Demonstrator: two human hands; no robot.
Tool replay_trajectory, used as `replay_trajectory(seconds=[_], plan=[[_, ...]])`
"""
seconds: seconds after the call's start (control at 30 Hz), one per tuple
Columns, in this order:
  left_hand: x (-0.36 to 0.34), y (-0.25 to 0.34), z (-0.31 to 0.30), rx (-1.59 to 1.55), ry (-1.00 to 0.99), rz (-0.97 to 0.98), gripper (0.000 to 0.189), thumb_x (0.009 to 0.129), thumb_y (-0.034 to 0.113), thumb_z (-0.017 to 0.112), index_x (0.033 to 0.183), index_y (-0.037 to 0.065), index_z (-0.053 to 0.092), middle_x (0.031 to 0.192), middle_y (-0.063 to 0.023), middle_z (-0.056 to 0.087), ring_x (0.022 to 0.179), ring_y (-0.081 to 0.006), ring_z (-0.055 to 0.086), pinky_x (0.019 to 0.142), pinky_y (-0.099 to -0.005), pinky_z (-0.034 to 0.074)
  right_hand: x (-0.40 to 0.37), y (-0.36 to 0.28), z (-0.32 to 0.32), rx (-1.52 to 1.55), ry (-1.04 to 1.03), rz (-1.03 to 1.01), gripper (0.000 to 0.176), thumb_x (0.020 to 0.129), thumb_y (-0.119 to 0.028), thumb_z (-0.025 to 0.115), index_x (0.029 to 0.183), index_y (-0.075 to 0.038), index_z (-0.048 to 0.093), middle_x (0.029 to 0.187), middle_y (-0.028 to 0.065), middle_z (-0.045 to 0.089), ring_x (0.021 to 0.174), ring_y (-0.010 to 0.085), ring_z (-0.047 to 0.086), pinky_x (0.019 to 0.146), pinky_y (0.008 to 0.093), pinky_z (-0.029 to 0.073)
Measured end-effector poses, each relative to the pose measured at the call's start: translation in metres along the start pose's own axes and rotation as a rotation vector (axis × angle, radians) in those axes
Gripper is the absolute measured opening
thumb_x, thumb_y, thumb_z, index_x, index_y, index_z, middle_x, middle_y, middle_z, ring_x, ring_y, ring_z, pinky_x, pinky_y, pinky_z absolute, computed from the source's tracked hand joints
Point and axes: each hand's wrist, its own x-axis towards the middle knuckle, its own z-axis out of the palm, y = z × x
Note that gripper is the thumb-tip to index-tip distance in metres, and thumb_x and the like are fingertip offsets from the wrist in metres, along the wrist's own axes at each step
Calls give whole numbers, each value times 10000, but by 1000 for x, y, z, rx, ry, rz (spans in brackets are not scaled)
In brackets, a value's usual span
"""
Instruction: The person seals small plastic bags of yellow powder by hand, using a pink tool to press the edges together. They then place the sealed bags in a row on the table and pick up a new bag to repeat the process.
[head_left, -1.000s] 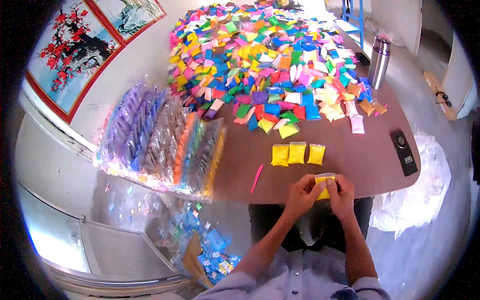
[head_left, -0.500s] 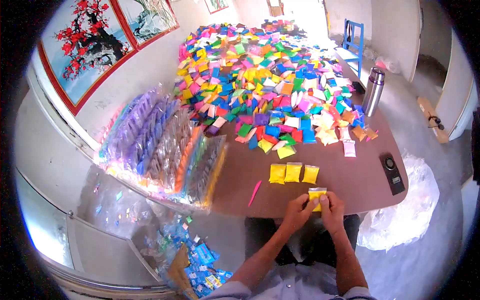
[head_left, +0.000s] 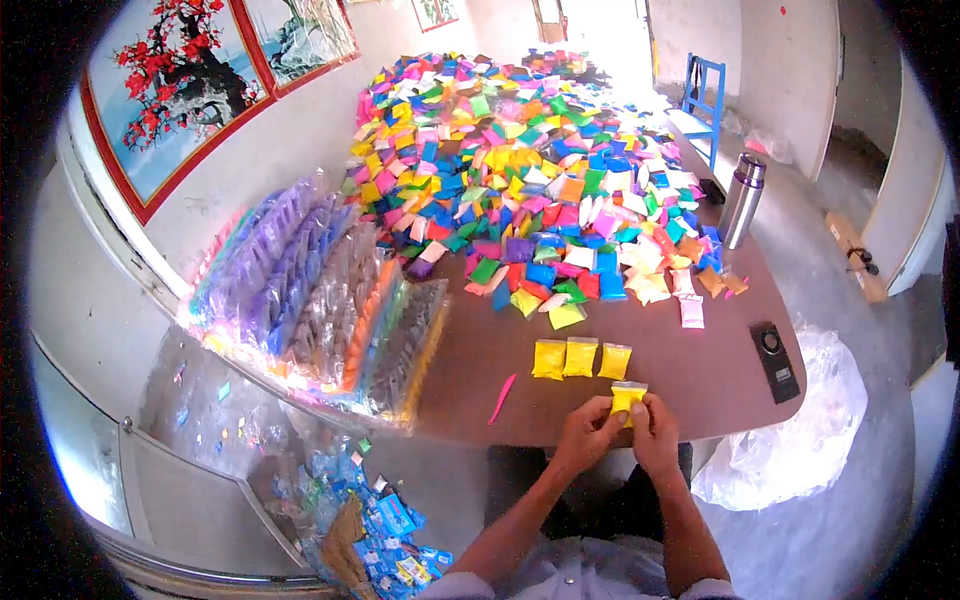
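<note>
Between my two hands, at the table's near edge, is a small yellow packet (head_left: 627, 396) with a clear top strip. My left hand (head_left: 590, 432) pinches its left side, and my right hand (head_left: 655, 430) grips its right side. The fingers partly cover its lower half. Just beyond lie three more yellow packets (head_left: 581, 357) in a row, flat on the brown table (head_left: 660, 345). To the left of them rests a thin pink stick (head_left: 502, 399), apart from both hands.
A large heap of colourful packets (head_left: 520, 190) spreads over the table's far part. Bundled clear bags (head_left: 320, 290) line the left edge. A steel thermos (head_left: 742, 202) and a black device (head_left: 773, 362) stand and lie at right. Blue wrappers (head_left: 395, 530) litter the floor.
My hands still hold the yellow packet between them, and the fingers now cover its sides differently. The whole view has shifted slightly; the three packets and pink stick keep their places on the table.
</note>
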Motion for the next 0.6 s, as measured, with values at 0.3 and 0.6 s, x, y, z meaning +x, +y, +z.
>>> replay_trajectory(seconds=[0.3,0.6], plan=[[5,-3,1,-36,-14,-71,267,1026,195,661,1194,-12,657,1039,-56,702,939,-127,656,833,-286,542,-2,9,-5,54,-9,-2,211,1024,-194,634,1079,5,673,924,148,718,813,235,702,731,357,556],[3,-9,0,-36,-26,-36,228,1028,199,663,1163,15,673,1006,-20,692,903,-99,637,797,-261,527,-1,-10,-10,73,-45,42,225,1021,-209,633,1115,-8,671,935,151,729,818,241,711,744,359,564]])
